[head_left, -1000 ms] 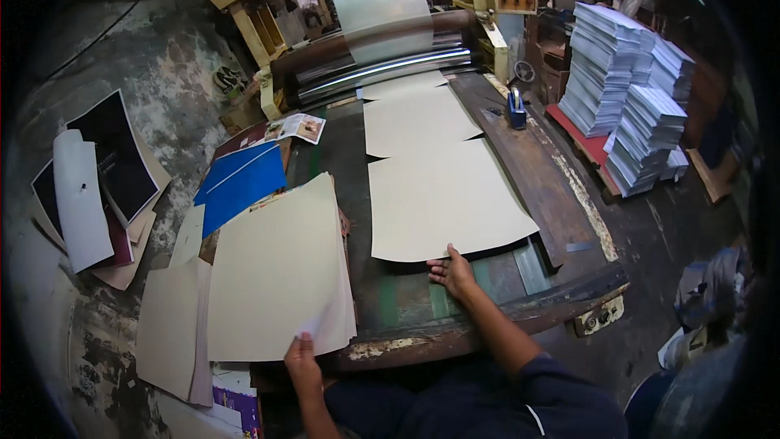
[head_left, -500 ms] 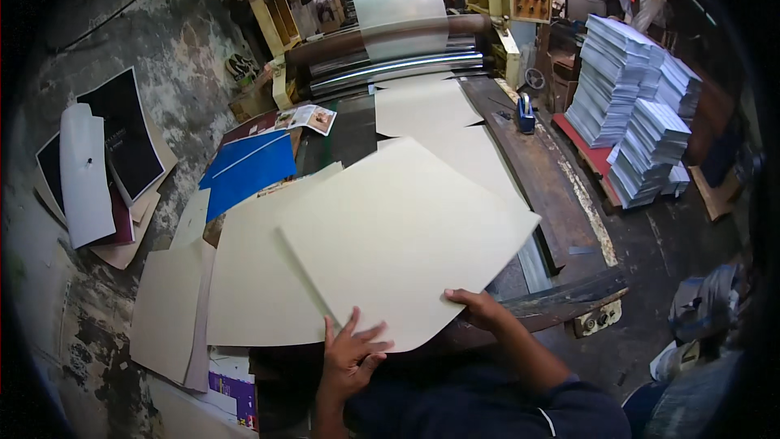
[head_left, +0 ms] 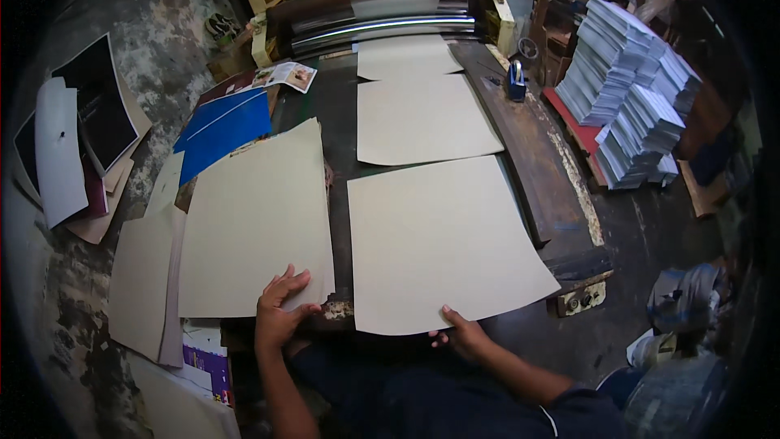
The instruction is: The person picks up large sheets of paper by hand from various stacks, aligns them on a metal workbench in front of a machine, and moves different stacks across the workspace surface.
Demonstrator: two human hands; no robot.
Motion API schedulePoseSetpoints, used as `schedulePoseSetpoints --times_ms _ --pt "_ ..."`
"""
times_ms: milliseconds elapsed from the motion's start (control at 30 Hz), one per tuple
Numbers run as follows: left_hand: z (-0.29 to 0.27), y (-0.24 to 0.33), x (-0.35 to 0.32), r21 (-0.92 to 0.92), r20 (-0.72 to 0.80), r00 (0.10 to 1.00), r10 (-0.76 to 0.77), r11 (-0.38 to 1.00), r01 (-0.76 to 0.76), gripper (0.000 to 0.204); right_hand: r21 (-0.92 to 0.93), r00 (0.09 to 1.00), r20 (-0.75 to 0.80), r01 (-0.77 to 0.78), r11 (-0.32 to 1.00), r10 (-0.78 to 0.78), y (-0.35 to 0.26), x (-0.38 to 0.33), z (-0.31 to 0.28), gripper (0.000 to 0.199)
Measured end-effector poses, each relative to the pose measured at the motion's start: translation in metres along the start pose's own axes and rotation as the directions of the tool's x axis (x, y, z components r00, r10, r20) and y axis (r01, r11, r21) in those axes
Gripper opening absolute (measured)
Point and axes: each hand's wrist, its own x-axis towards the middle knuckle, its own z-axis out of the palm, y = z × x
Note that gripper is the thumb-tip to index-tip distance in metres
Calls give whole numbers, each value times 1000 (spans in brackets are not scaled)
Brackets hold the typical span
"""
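Note:
My right hand pinches the near edge of a large cream paper sheet, thumb on top and fingers beneath. This sheet lies in line behind two more cream sheets that lead toward the machine's shiny rollers. To the left, a stack of cream sheets rests on the table. On its lower right corner lies my left hand, fingers apart and holding nothing.
A blue sheet and a printed leaflet lie beyond the stack. A blue tape dispenser stands on the right rail. Tall piles of white paper stand at the right. A control box sits at the near right corner.
The held sheet has swung off the left stack and straightened into line with the sheets ahead. My left hand has moved left onto the stack; my right hand keeps its hold.

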Motion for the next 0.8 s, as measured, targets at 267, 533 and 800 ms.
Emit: schedulePoseSetpoints --times_ms 267,533,800 --pt "5 7 9 -218 -76 983 -168 965 148 64 134 999 -38 -3 991 8 -38 45 3 45" --pt "31 -28 -29 371 -241 968 70 928 25 53 173 998 -32 -46 984 52 -77 87 -5 49" --pt "16 4 -9 415 -18 999 38 909 -28 51 244 986 -166 52 968 -11 -100 127 -3 50"
